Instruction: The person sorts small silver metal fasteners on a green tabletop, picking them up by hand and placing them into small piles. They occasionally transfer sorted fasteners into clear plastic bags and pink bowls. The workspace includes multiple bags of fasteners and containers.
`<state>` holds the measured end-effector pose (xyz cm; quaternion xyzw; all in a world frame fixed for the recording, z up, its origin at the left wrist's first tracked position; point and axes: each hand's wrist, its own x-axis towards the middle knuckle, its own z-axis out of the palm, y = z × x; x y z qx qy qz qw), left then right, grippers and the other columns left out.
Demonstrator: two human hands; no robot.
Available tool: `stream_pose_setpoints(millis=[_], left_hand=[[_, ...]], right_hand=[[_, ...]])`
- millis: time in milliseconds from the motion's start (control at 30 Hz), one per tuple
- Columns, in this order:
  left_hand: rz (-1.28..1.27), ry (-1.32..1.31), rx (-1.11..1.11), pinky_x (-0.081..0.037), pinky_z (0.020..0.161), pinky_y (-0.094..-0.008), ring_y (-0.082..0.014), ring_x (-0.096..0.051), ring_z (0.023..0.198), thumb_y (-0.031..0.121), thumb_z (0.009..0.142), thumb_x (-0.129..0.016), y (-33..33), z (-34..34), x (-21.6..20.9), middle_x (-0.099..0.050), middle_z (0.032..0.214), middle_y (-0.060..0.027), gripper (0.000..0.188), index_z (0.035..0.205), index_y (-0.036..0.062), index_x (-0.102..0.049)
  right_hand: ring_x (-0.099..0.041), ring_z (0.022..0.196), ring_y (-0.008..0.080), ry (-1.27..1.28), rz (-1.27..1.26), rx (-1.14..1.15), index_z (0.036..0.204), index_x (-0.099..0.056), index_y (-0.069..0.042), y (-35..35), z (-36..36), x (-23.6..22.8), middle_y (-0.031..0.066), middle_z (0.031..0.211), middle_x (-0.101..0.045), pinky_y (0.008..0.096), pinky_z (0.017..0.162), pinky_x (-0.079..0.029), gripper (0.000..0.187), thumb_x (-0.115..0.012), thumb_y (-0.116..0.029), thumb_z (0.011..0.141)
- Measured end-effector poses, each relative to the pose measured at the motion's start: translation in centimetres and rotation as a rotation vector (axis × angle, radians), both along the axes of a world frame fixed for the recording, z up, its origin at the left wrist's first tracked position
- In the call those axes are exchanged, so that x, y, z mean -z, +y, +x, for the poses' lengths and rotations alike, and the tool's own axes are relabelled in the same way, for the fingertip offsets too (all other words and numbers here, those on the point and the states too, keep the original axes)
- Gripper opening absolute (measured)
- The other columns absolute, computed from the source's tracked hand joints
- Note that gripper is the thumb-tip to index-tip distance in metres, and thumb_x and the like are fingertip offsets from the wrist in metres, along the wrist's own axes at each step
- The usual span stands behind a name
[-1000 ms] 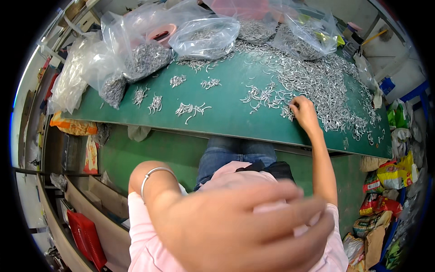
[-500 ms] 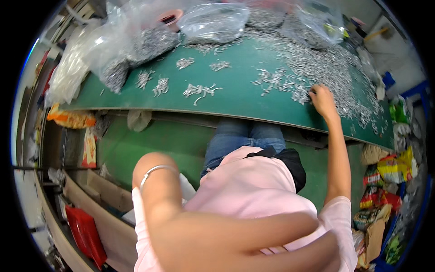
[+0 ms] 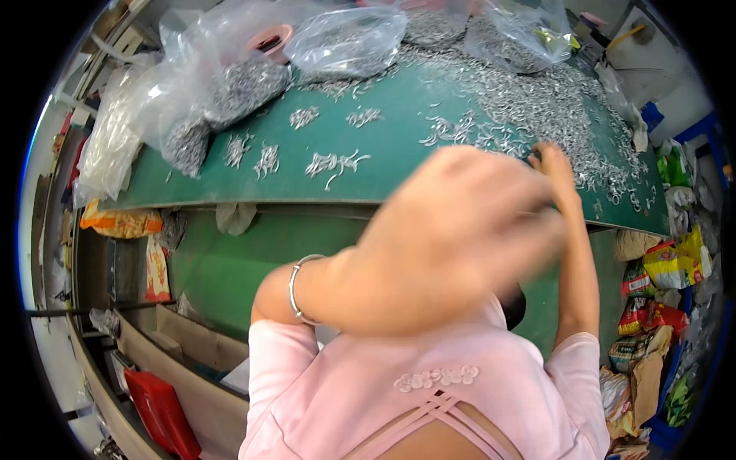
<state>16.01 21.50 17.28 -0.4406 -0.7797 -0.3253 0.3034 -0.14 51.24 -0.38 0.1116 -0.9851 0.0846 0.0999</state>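
Note:
My left hand (image 3: 460,222) is raised close to the camera and smeared by motion, so its fingers cannot be read. A silver bangle (image 3: 294,290) circles that wrist. Beyond it, my right hand (image 3: 556,170) rests at the edge of a big spread of small curved silver metal pieces (image 3: 537,103) on the green table (image 3: 307,184). Its fingers are bent together; what they hold, if anything, is hidden. Separate little heaps of the same pieces lie leftward, among them a heap (image 3: 334,164) near the table's front.
Clear plastic bags of metal pieces (image 3: 249,88) stand along the table's back and left. A pink bowl (image 3: 272,40) sits behind them. Coloured packets (image 3: 667,268) crowd the right side. At lower left are wooden compartments (image 3: 184,383) and a red object (image 3: 159,410).
My left arm has swung up and forward, bringing the hand into view over the table's front edge. My right hand stays by the metal pieces. The view has shifted slightly.

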Motion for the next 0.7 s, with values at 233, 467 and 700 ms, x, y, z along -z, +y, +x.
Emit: stream_pose_setpoints(millis=[233,467,700], left_hand=[[-0.03,-0.585,-0.405,-0.046,0.087,-0.0414,-0.0368,-0.057,0.101,0.0,0.084,-0.059,-2.9,-9.0,12.1,-0.061,0.106,-0.0167,0.025,0.109,0.0014,-0.06],[-0.113,-0.73,-0.418,-0.045,0.086,-0.0412,-0.0344,-0.053,0.101,0.003,0.075,-0.071,-1.4,-11.9,16.6,-0.053,0.115,-0.0155,0.047,0.119,0.0019,-0.056],[-0.129,-0.802,-0.369,-0.044,0.083,-0.0401,-0.0319,-0.051,0.099,0.005,0.074,-0.073,-1.9,-13.6,17.7,-0.051,0.116,-0.0142,0.046,0.118,0.0034,-0.058]], right_hand=[[-0.063,0.091,0.0398,-0.119,-0.133,0.137,0.1,-0.063,-0.002,-2.1,0.0,-1.2,0.0212,0.099,-0.063,0.047,0.076,-0.051,0.026,-0.07,-0.018,0.081],[-0.061,0.082,0.0413,-0.226,-0.349,0.082,0.094,-0.057,0.0,-6.1,0.6,-1.1,0.0205,0.093,-0.062,0.0473,0.071,-0.05,0.016,-0.065,-0.002,0.08],[-0.057,0.069,0.0125,-0.293,-0.804,0.097,0.096,-0.065,0.0,-6.4,-0.2,-1.5,0.0052,0.08,-0.06,0.026,0.062,-0.046,0.015,-0.065,0.003,0.082]])
